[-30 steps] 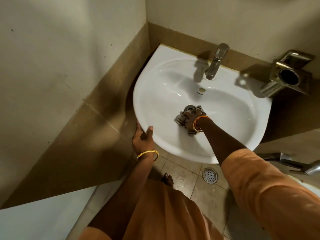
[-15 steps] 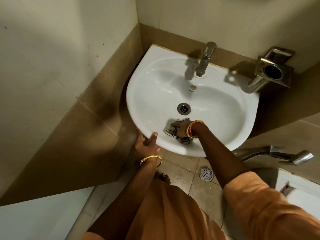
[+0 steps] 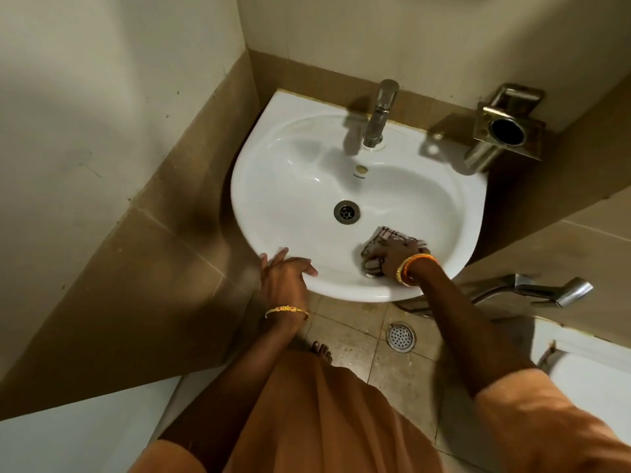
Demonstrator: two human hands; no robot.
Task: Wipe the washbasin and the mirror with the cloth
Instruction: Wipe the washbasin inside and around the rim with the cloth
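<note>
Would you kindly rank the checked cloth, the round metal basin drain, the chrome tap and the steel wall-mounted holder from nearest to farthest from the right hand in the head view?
1. Checked cloth: under the right hand, at the bowl's near right.
2. Round metal basin drain: bowl centre, left of the hand.
3. Chrome tap: back rim.
4. Steel wall-mounted holder: on the wall, far right; its lead over the tap is slight.

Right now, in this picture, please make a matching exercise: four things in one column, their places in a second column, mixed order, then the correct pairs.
Things:
1. cloth
2. left hand
3. tap
4. drain

Places:
A. at the back rim of the washbasin
B. on the front rim
C. under the right hand
D. at the bottom of the bowl

Pairs: 1-C, 2-B, 3-A, 4-D
</note>
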